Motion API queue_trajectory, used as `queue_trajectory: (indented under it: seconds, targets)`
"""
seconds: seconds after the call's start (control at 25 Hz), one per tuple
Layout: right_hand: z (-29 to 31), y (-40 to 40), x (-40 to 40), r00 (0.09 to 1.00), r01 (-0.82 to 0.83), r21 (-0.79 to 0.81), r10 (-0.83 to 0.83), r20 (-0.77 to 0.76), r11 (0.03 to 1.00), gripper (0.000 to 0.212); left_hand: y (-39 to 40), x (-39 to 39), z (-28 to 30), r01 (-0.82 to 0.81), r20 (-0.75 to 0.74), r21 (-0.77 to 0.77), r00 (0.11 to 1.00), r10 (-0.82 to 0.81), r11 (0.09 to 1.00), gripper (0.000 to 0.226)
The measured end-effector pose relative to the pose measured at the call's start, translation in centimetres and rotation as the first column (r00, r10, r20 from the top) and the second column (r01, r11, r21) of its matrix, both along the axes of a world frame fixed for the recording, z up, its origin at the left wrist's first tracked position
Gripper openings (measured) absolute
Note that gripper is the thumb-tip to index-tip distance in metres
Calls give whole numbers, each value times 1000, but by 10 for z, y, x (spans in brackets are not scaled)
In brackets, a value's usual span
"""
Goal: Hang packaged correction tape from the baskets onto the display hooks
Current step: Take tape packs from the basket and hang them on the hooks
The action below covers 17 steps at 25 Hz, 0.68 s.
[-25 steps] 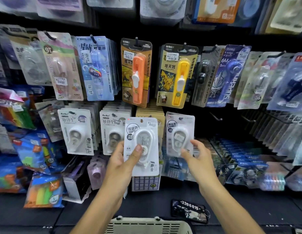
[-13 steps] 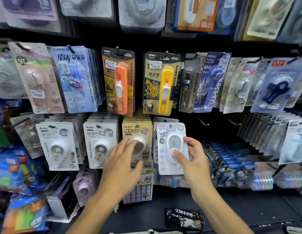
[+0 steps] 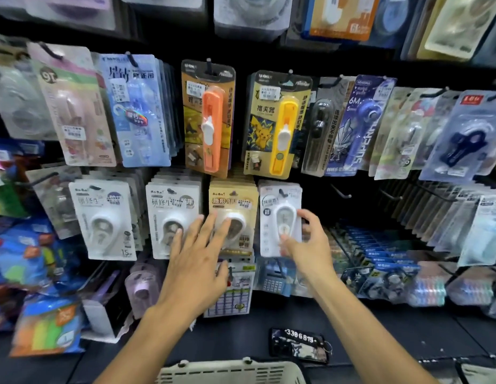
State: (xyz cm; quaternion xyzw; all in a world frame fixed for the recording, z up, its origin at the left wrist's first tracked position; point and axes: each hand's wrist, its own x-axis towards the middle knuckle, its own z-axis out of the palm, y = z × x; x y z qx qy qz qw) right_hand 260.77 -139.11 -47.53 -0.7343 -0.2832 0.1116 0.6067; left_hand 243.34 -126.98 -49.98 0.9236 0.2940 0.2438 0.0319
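Showing only as two bare limbs, uncovered along the whole visible length. Left forearm [image 3: 147,336] running slender and smooth, widening into the left hand [image 3: 197,261], its back facing the camera with knuckles and faint tendon lines standing out; fingers [image 3: 206,231] long, ending in short, pale nails. Right forearm [image 3: 360,322] looking much the same, narrowing at the wrist into the right hand [image 3: 310,253], edges blurring slightly.

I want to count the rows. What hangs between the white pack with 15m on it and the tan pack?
In the head view, one stack of white correction tape packs hangs between the white 15m pack and the tan pack.
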Motion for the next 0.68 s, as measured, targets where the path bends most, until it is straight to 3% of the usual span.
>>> queue_trajectory:
  seconds: [0.12, 0.2, 0.28, 0.36, 0.44, 0.52, 0.6, 0.68]
  targets:
    - [-22, 9, 2, 1000, -4, -52, 3, -23, 999, 69, -12, -12, -5, 44, 167, -7, 985, -42, 999, 67]
    - [-66, 3, -15, 990, 77, -89, -87, -110, 993, 55, -17, -20, -28, 27, 201, -147, 980, 3, 989, 47]
    - [-134, -8, -45, 958, 57, -168, -101, -267, 984, 31, -21, -32, -72, -5, 71, -351, 997, 31, 936, 32]
    - [-209, -27, -76, 909, -107, -328, -41, -415, 939, 27, -29, -52, -129, -105, -128, -560, 991, 39, 822, 28]
    - [-283, -49, -102, 861, -324, -520, 19, -508, 791, 26, -42, -80, -200, -248, -378, -647, 925, -21, 721, 30]
    - [-339, -68, -120, 857, -465, -689, 87, -508, 556, 13, -57, -108, -264, -369, -550, -679, 828, -107, 635, 33]
    - [-380, -77, -134, 826, -563, -756, 232, -513, 333, 25, -66, -127, -312, -493, -627, -699, 770, -113, 517, 45]
    - [-402, -75, -147, 800, -590, -766, 309, -513, 255, 32, -64, -133, -344, -558, -668, -671, 741, -71, 488, 68]
